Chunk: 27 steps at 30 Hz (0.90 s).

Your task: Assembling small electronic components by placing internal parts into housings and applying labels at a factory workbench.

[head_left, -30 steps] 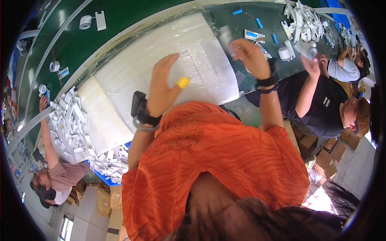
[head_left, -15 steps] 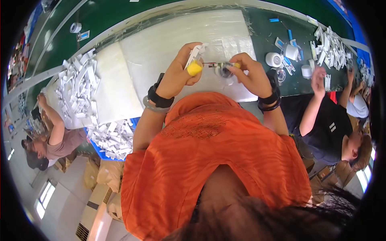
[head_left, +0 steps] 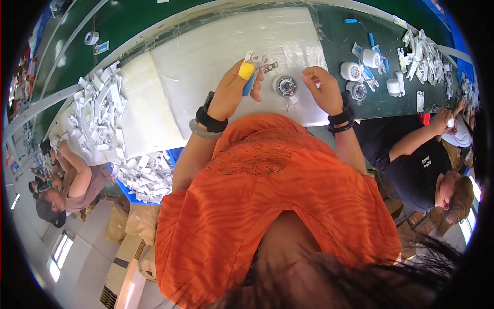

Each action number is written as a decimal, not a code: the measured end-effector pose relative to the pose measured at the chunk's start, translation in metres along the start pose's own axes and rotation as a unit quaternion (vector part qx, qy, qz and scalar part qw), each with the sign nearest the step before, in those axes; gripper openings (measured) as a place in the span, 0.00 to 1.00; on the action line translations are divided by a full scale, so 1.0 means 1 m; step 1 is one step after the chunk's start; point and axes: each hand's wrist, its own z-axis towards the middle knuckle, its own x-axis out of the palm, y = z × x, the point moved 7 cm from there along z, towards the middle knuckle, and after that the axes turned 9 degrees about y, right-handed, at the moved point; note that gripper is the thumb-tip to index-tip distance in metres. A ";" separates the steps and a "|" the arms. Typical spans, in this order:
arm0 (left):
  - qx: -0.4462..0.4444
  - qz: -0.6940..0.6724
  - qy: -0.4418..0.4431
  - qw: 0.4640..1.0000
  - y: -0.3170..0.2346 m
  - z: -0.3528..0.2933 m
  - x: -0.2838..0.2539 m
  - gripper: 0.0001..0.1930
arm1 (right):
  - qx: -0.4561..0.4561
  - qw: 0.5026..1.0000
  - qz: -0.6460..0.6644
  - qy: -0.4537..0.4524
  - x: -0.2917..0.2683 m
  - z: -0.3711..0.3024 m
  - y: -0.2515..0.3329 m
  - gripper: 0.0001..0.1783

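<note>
Green worktop point(head_left: 334, 49) with a white padded sheet point(head_left: 206, 56) over its middle; clock read from the wearer's orange shirt point(head_left: 278, 159). Left hand point(head_left: 234, 85), 11 o'clock, had its fingers closed on a blue cylinder point(head_left: 250, 84) and a white plastic piece point(head_left: 249, 55), thumb wearing a yellow wrap point(head_left: 246, 69); exact grip partly hidden. Small circuit board point(head_left: 270, 67) stuck out from that bundle toward 2 o'clock. Right hand point(head_left: 323, 91), about 1 o'clock, had fingers loosely bent with a narrow gap to the thumb. Clear round part point(head_left: 285, 86) lay on the sheet between the hands, between 12 and 1, near both, touching neither. Black wristband point(head_left: 342, 114) on the right wrist, another plus a pale bangle point(head_left: 202, 131) on the left. Further out, 1 to 2 o'clock: white round housings point(head_left: 351, 71) among blue-and-white pieces point(head_left: 382, 63). At 2, pile of white parts point(head_left: 424, 56). Between 9 and 10, bigger heap of white pieces point(head_left: 98, 110); between 8 and 9, blue bin point(head_left: 123, 188) full of similar ones. Co-worker in black shirt point(head_left: 411, 165) at 3, co-worker in brown shirt point(head_left: 92, 185) between 8 and 9
</note>
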 end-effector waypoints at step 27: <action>-0.037 0.127 -0.052 0.990 0.074 0.038 0.035 0.21 | -0.037 0.697 0.714 0.059 0.029 -0.029 -0.013 0.36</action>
